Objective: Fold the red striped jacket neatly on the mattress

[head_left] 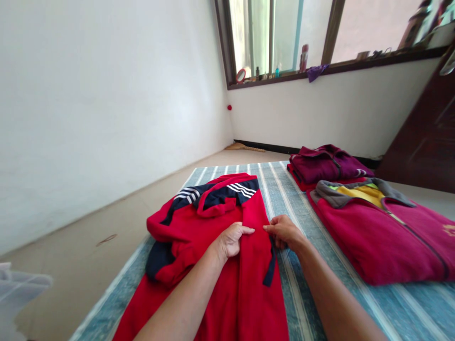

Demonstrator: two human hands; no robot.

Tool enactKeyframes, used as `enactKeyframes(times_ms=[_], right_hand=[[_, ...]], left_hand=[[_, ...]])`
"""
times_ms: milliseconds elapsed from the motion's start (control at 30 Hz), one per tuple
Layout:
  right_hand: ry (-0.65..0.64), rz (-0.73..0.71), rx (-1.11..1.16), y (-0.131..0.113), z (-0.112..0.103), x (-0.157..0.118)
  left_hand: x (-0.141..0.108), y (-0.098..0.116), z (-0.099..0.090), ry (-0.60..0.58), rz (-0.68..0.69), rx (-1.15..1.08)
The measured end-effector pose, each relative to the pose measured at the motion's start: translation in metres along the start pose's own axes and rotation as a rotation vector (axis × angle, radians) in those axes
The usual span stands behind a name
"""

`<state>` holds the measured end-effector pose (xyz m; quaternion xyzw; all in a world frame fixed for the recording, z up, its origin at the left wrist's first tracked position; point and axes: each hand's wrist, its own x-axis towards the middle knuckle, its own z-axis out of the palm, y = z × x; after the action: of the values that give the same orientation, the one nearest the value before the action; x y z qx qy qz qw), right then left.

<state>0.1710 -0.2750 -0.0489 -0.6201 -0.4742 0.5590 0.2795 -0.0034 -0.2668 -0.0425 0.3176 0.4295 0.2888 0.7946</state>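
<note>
Left hand (pixel 231 240) is closed on a fold of a red track jacket (pixel 258 293), at the jacket's middle. Right hand (pixel 282 232) pinches the fabric at the jacket's right edge, just beside a dark navy strip (pixel 270 265) that hangs down there. The hands are apart but close, fingertips nearly meeting. The jacket lies bunched and partly folded on a blue-green striped mat (pixel 295 303), near the person. Its navy panel with white stripes (pixel 220 193) sits at the far end, on top of the red fabric.

To the right on the same mat, a magenta fleece jacket (pixel 377 246) with a grey collar and yellow lining lies folded, zip running down its front. Just beyond and touching it is a folded maroon jacket (pixel 325 165), on top of another red garment (pixel 302 182). A broom (pixel 245 147) lies on the floor by the far wall. A windowsill (pixel 334 71) at far right holds bottles, including a red spray can (pixel 304 58), and a small round mirror (pixel 241 76). A purple cloth (pixel 316 72) hangs from it. A dark wooden door (pixel 426 128) stands at right.
</note>
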Motion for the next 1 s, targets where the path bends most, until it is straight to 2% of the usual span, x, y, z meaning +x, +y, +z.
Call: enactKeyframes(times_ms=[200, 400, 500, 633, 800, 1000], right_hand=[[0.011, 0.012, -0.008, -0.001, 0.0, 0.0], [-0.038, -0.013, 0.026, 0.0, -0.006, -0.002], [-0.053, -0.022, 0.029, 0.002, -0.008, -0.002], [-0.047, -0.024, 0.021, 0.003, -0.008, 0.0], [-0.031, -0.028, 0.016, 0.002, -0.006, 0.0], [-0.007, -0.022, -0.01, 0.003, -0.006, 0.001]], left_hand=[[-0.004, 0.002, 0.002, -0.062, -0.034, 0.071], [-0.003, 0.002, 0.001, -0.015, -0.033, 0.063], [-0.004, 0.001, 0.002, -0.028, -0.036, 0.054], [-0.008, 0.002, 0.006, -0.045, -0.035, 0.044], [-0.013, 0.002, 0.01, -0.012, -0.054, 0.027], [-0.013, -0.003, 0.006, -0.02, -0.084, -0.034]])
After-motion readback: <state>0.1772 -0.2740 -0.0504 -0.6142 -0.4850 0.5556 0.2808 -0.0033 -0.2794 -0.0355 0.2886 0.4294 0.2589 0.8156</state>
